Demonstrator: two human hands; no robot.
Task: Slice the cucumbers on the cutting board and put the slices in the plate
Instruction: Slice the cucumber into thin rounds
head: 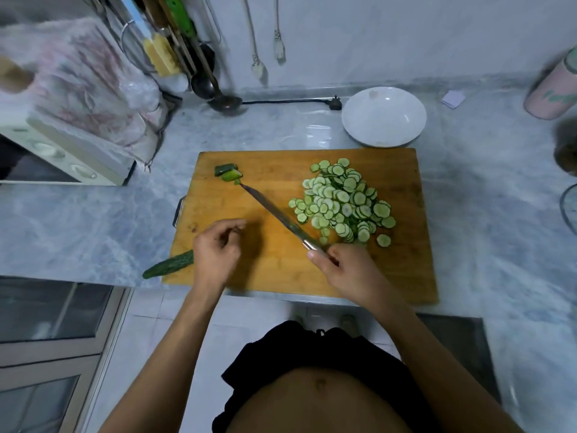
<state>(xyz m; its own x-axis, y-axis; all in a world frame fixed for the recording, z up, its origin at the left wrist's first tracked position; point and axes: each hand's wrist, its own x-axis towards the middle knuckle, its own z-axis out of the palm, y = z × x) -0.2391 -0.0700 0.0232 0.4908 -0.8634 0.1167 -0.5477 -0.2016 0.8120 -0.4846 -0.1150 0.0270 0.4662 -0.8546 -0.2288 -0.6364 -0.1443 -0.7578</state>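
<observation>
You have 1 board (274, 276) under both hands, and on it 1 heap of slices (342, 203) just beyond your right hand (346, 270), too many and too overlapped to count. 1 slice (383, 240) lies apart at the heap's near right edge. 2 end pieces (228, 172) sit stacked well beyond your left hand (217, 248), with 1 tiny scrap (237, 181) touching the knife tip. 1 whole cucumber (168, 264) lies just left of your left hand, half on the board, half off its near left corner.

Your right hand grips 1 knife (274, 214) by the handle, the blade running away to the far left, its tip at the end pieces. Your left hand holds nothing, fingers loosely curled above the board.

1 white plate (384, 117) stands beyond the board, well past your right hand. It holds no slices.
</observation>
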